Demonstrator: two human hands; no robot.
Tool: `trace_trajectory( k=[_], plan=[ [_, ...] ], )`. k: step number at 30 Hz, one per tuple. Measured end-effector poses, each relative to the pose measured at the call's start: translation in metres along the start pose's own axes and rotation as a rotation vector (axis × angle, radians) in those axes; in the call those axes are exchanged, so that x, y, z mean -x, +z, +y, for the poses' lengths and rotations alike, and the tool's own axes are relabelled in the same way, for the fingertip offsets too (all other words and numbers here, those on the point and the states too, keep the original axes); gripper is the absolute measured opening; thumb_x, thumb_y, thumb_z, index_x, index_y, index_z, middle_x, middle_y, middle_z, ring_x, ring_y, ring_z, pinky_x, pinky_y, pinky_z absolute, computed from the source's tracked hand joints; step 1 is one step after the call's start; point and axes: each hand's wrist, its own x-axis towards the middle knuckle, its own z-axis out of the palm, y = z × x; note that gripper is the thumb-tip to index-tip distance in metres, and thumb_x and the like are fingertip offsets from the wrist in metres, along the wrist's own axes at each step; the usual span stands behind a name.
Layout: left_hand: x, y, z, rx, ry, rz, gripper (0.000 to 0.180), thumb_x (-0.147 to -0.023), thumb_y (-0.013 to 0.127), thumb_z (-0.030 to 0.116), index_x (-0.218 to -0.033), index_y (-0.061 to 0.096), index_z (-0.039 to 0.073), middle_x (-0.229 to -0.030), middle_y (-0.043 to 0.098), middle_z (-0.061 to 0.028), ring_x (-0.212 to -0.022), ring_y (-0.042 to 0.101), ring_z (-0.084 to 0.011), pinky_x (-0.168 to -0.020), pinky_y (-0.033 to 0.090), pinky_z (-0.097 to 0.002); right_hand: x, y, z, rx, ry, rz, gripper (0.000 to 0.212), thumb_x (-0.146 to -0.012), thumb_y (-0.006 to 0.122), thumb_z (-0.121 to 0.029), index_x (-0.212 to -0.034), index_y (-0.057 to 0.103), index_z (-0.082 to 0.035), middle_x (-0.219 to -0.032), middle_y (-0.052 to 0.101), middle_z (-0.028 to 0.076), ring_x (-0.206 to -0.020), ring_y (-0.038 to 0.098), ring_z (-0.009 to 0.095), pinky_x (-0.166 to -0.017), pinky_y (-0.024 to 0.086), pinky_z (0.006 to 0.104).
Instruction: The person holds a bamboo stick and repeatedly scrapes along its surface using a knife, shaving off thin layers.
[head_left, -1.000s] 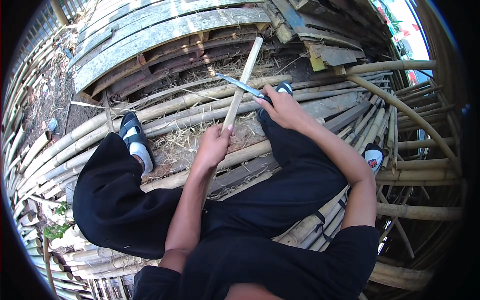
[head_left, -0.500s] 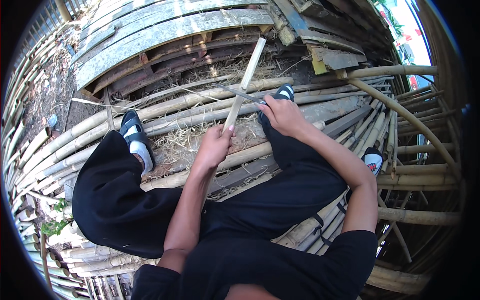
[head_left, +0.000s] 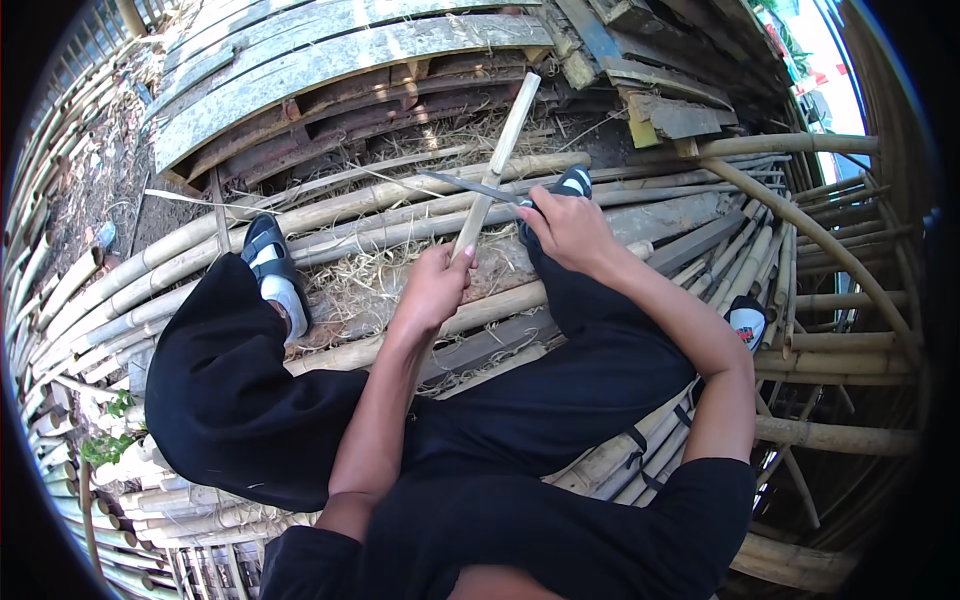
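Stick is clamped in your left grip and reaches forward beyond it, above the bamboo poles. Your right grip is closed around the knife, whose blade crosses the stick.

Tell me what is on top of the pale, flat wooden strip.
A long grey metal blade crosses the strip; the left hand wraps it lower down. Wood beneath both is hidden.
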Motion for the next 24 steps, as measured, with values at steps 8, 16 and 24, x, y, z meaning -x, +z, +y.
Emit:
trace_trajectory(
  k=[8, 16, 24],
  plan=[
    [-0.002, 0.008, 0.000, -0.068, 0.050, -0.005, 0.026, -0.101, 0.050, 0.028, -0.088, 0.054, 0.007, -0.061, 0.041, 0.0072, -0.043, 0.030, -0.0021, -0.038, 0.023, -0.0215, -0.010, -0.001, 0.037, 0.227, -0.004, 0.087, 0.034, -0.097, 0.050, -0.036, -0.082, 0.052, -0.006, -0.056, 0.059, 0.016, -0.052, 0.060, 0.037, -0.047, 0.047, 0.0456],
    [0.000, 0.000, -0.002, 0.019, 0.018, -0.053, 0.024, -0.102, 0.048, 0.025, -0.088, 0.053, 0.006, -0.059, 0.039, 0.0072, -0.042, 0.030, -0.0022, -0.037, 0.021, -0.0217, -0.007, -0.008, -0.013, -0.007, -0.193, 0.087, 0.031, -0.095, 0.055, -0.035, -0.086, 0.051, -0.006, -0.066, 0.060, 0.014, -0.061, 0.063, 0.035, -0.047, 0.047, 0.0448],
    [-0.004, 0.002, 0.002, -0.045, 0.001, -0.020, 0.025, -0.102, 0.048, 0.028, -0.088, 0.053, 0.006, -0.058, 0.039, 0.0077, -0.041, 0.030, -0.0021, -0.036, 0.022, -0.0214, 0.001, -0.002, 0.015, 0.143, 0.070, 0.057, 0.028, -0.096, 0.054, -0.032, -0.089, 0.051, -0.005, -0.064, 0.061, 0.017, -0.059, 0.062, 0.039, -0.050, 0.048, 0.0482]
  ],
)
